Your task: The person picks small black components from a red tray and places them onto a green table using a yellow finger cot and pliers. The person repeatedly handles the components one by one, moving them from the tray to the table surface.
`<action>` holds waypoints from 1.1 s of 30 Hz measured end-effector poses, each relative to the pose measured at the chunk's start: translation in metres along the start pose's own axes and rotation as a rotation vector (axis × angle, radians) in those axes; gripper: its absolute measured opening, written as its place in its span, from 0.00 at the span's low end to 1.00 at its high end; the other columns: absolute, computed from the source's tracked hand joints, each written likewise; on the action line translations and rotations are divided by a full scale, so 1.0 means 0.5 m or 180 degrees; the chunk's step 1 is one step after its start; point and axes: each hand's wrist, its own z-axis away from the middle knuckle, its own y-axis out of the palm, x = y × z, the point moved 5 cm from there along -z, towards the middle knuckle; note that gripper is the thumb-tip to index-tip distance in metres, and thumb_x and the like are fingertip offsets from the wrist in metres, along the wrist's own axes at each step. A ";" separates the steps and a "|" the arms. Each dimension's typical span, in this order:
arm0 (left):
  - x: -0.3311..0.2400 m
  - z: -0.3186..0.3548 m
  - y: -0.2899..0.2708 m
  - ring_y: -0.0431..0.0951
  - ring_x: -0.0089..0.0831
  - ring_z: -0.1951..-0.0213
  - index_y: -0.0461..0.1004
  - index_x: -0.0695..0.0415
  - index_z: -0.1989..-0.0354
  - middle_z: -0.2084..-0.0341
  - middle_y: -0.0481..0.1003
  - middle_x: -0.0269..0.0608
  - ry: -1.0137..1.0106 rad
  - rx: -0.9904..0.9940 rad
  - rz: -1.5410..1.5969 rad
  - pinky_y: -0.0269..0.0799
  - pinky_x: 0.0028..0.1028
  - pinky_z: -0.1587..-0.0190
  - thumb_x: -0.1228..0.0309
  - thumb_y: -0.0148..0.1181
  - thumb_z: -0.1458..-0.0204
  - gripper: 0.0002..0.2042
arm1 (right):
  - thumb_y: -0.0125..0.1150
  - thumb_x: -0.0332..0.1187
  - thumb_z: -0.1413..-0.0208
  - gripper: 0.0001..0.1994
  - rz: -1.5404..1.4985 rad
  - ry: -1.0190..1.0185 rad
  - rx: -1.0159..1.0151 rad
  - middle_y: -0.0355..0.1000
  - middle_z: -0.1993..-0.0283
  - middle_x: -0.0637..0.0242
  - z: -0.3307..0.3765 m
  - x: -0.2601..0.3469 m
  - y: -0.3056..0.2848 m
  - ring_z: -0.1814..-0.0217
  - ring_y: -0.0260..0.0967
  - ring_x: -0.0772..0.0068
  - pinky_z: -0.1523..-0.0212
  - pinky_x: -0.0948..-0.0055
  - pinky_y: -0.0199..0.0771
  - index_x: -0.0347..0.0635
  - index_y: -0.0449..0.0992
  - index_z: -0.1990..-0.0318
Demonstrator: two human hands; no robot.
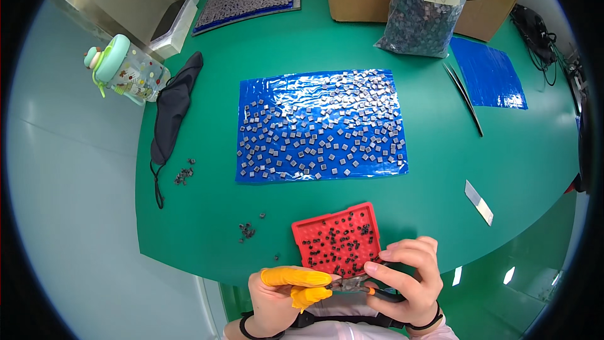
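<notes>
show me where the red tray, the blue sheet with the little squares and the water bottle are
red tray (306, 232), head view, bare upper left corner
blue sheet (251, 91), head view, bare upper left part
water bottle (129, 69), head view, middle of its body

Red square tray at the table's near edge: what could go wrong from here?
1. The red square tray overhangs the green table edge; a nudge from either hand may tip it and spill its small dark pieces.
2. The left hand and right hand work a small tool off the table, so a dropped piece would likely fall to the floor.

We see the sheet of small squares (321, 126) at twelve o'clock from the studded tray (338, 239), the bag (425, 9) at one.
</notes>
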 end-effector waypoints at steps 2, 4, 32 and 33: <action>0.003 0.002 0.003 0.82 0.39 0.63 0.77 0.71 0.64 0.68 0.80 0.50 0.0018 -0.0026 0.0174 0.80 0.30 0.59 0.87 0.65 0.57 0.10 | 0.69 0.27 0.79 0.27 0.0013 -0.0014 -0.0009 0.68 0.59 0.68 0.003 0.001 -0.002 0.60 0.69 0.65 0.60 0.65 0.59 0.53 0.79 0.60; 0.005 0.003 0.004 0.82 0.38 0.63 0.77 0.71 0.64 0.67 0.80 0.51 -0.0004 -0.0021 0.0167 0.79 0.30 0.58 0.86 0.65 0.57 0.10 | 0.69 0.28 0.80 0.27 0.0073 0.0019 -0.0110 0.68 0.60 0.68 0.006 0.003 -0.003 0.61 0.69 0.66 0.61 0.65 0.58 0.54 0.80 0.60; -0.059 -0.015 0.058 0.63 0.33 0.79 0.67 0.62 0.58 0.79 0.66 0.42 0.1793 0.0867 -0.0934 0.58 0.32 0.74 0.76 0.53 0.43 0.07 | 0.71 0.31 0.81 0.26 0.0024 -0.0129 -0.0178 0.65 0.62 0.72 0.021 -0.001 -0.006 0.63 0.67 0.69 0.65 0.67 0.56 0.57 0.82 0.63; -0.060 -0.015 0.059 0.63 0.33 0.79 0.67 0.62 0.58 0.79 0.66 0.42 0.1790 0.0867 -0.0883 0.58 0.32 0.74 0.76 0.53 0.43 0.07 | 0.71 0.31 0.81 0.26 -0.0003 -0.0141 -0.0168 0.65 0.62 0.72 0.022 -0.001 -0.006 0.63 0.67 0.69 0.65 0.67 0.57 0.57 0.82 0.63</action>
